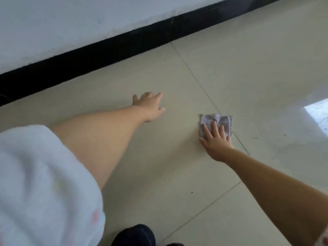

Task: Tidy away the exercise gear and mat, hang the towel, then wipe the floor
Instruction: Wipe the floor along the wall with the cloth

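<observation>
A single head-worn view looks forward and steeply down from close above the tiled floor (177, 166), tilted so the black skirting board (110, 48) runs diagonally across the far left. Both outstretched arms enter from the near edge, left and right.

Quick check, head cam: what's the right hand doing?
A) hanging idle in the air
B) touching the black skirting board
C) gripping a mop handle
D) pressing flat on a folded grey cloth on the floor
D: the right hand lies with straight fingers on the folded grey cloth, which sits on the pale tiled floor beside a grout line.
</observation>
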The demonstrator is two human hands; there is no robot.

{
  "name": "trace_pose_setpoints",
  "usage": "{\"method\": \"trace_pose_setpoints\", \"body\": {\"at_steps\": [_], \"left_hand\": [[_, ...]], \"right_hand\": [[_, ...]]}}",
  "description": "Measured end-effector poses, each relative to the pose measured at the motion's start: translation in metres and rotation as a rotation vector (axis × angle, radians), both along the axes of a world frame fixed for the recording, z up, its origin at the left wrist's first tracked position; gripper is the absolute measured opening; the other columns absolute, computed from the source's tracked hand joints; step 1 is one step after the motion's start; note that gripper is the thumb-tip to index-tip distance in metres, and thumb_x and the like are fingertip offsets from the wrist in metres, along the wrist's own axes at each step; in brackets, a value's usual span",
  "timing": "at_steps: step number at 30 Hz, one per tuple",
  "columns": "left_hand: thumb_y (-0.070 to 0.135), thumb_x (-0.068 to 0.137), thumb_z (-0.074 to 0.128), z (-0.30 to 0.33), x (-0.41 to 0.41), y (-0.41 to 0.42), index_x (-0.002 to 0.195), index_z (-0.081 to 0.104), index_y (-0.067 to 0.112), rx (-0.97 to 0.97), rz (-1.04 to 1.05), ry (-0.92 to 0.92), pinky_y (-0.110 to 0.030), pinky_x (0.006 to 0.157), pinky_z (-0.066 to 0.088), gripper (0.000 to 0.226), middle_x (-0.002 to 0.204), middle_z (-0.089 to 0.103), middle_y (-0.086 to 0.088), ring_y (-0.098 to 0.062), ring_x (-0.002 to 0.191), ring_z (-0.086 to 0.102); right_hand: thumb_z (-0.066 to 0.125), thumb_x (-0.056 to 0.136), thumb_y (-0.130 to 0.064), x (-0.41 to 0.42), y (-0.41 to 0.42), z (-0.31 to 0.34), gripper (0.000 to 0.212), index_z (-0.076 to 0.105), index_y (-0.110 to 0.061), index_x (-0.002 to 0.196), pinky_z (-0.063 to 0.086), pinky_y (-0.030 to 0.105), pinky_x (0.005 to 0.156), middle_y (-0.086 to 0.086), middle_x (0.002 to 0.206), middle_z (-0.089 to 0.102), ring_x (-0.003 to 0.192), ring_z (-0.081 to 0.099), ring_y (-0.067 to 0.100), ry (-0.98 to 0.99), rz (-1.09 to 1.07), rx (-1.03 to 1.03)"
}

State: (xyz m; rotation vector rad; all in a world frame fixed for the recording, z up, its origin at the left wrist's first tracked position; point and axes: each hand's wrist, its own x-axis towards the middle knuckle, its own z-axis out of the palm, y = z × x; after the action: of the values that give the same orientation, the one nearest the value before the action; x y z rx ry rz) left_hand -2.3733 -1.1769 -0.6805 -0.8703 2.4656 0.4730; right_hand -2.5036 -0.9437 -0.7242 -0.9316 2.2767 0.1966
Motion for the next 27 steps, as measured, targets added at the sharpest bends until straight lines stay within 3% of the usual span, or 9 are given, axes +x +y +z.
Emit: {"method": "trace_pose_setpoints", "body": {"at_steps": [1,3,4,7,11,16,21,23,27], "left_hand": [[0.05,0.097,0.034,-0.014,-0.009,0.006,0.152,0.007,0.025,-0.012,-0.018,0.002,-0.056,0.115,0.005,0.066,0.16,0.006,-0.008,-0.023,0.147,0.005],[0.053,0.096,0.031,-0.043,-0.017,0.01,0.152,0.005,0.027,-0.041,-0.01,0.007,-0.06,0.113,-0.004,0.067,0.161,-0.004,-0.004,-0.019,0.148,-0.004],[0.054,0.096,0.03,-0.056,-0.02,0.009,0.152,0.003,0.029,-0.042,0.031,0.022,-0.062,0.111,-0.006,0.067,0.16,-0.009,-0.002,-0.018,0.147,-0.009],[0.061,0.094,0.024,-0.083,-0.021,0.0,0.149,-0.011,0.034,0.01,0.137,0.041,-0.066,0.106,-0.012,0.071,0.156,-0.027,0.005,-0.018,0.143,-0.026],[0.074,0.082,0.037,-0.08,-0.022,-0.01,0.145,-0.024,0.035,0.154,0.088,-0.018,-0.068,0.102,-0.015,0.096,0.149,-0.039,0.005,-0.021,0.138,-0.036],[0.077,0.073,0.049,-0.072,-0.019,-0.014,0.144,-0.028,0.032,0.213,0.065,-0.063,-0.07,0.102,-0.013,0.114,0.147,-0.043,0.003,-0.024,0.136,-0.038],[0.078,0.07,0.051,-0.072,-0.023,-0.014,0.142,-0.03,0.033,0.187,0.066,-0.102,-0.07,0.102,-0.013,0.118,0.146,-0.045,0.003,-0.024,0.136,-0.039],[0.078,0.07,0.052,-0.072,-0.024,-0.014,0.142,-0.03,0.033,0.174,0.069,-0.116,-0.069,0.103,-0.013,0.119,0.146,-0.044,0.004,-0.024,0.136,-0.039],[0.073,0.07,0.058,-0.073,-0.023,-0.011,0.143,-0.028,0.033,0.19,0.068,-0.12,-0.069,0.103,-0.014,0.119,0.142,-0.047,0.006,-0.023,0.136,-0.039]], "right_hand": [[0.037,0.1,-0.036,-0.024,0.002,0.002,0.061,0.006,-0.024,0.151,0.014,0.069,0.109,0.013,0.16,-0.004,0.142,-0.002,0.049,-0.026,0.001,-0.043],[0.066,0.087,-0.02,-0.064,0.009,0.003,0.072,0.023,-0.017,0.143,0.03,0.08,0.087,0.025,0.152,0.024,0.128,0.019,0.068,-0.094,0.111,0.1],[0.068,0.086,-0.026,-0.077,0.01,0.005,0.073,0.023,-0.02,0.144,0.029,0.08,0.09,0.025,0.153,0.023,0.129,0.017,0.067,-0.052,0.13,0.148],[0.03,0.098,-0.051,-0.074,0.004,-0.001,0.066,0.0,-0.03,0.152,0.003,0.057,0.116,0.017,0.157,-0.017,0.143,-0.014,0.042,0.093,-0.019,0.096],[0.023,0.099,-0.05,0.014,-0.015,0.003,0.073,-0.011,-0.011,0.15,-0.007,0.044,0.117,0.019,0.153,-0.027,0.142,-0.024,0.036,0.023,-0.022,0.073],[-0.006,0.076,-0.069,0.11,-0.021,0.028,0.081,-0.024,-0.027,0.144,-0.014,0.041,0.116,0.007,0.141,-0.044,0.133,-0.039,0.027,-0.246,0.209,0.147],[-0.014,0.074,-0.072,0.046,-0.03,0.008,0.085,-0.024,-0.024,0.143,-0.013,0.039,0.117,0.007,0.139,-0.043,0.13,-0.041,0.027,-0.113,0.222,0.105],[-0.006,0.084,-0.066,-0.01,-0.041,-0.002,0.077,-0.024,-0.021,0.145,-0.011,0.039,0.118,0.01,0.146,-0.038,0.139,-0.032,0.028,-0.002,0.241,0.109],[0.012,0.098,-0.054,-0.134,-0.077,-0.003,0.058,-0.019,-0.041,0.146,-0.007,0.06,0.112,0.0,0.155,-0.03,0.143,-0.024,0.029,0.08,0.25,0.21]]}}
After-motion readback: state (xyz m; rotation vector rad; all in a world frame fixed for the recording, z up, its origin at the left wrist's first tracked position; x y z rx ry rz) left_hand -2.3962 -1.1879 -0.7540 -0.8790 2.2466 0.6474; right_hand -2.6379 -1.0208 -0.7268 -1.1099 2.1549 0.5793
